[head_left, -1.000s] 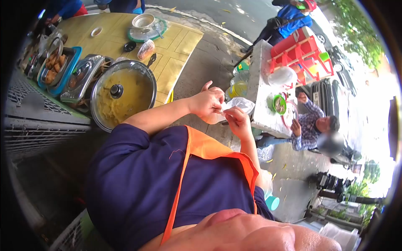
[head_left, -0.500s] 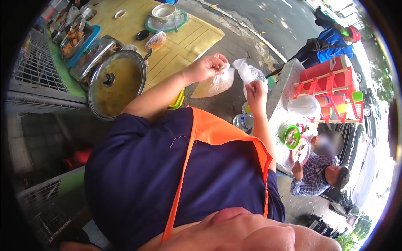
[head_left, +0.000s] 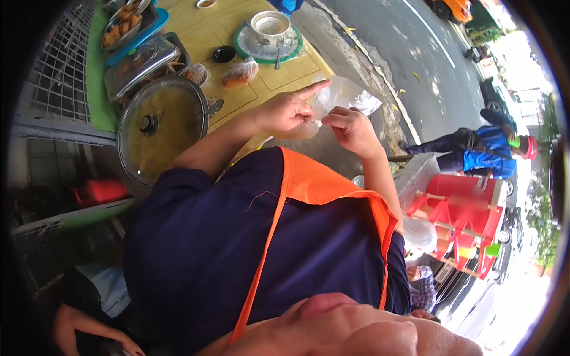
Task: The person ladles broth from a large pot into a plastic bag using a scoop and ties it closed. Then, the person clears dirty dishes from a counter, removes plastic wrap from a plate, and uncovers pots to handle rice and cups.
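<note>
My left hand (head_left: pixel 288 113) is closed with its index finger stretched out, pinching the gathered neck of a clear plastic bag (head_left: pixel 301 131). Pale, yellowish contents show in this bag, which hangs below the fingers and is partly hidden. My right hand (head_left: pixel 350 129) is beside it, thumb and fingers pinched at the twisted plastic between the hands. Behind both hands spreads a thin, shiny plastic bag (head_left: pixel 350 95); I cannot tell which fingers hold it.
A glass-lidded pot (head_left: pixel 160 130) stands left, beside metal food trays (head_left: pixel 142 65). The yellow table (head_left: pixel 261 89) holds a bowl (head_left: pixel 270 25) on a green-rimmed plate and a bagged orange food (head_left: pixel 240 73). Right are a red rack (head_left: pixel 457 225) and a person in blue (head_left: pixel 484 148).
My hands have come together, the right moving left to meet the bag neck. The shiny bag now lies behind them. The view has swung right, and the person in blue appears lower.
</note>
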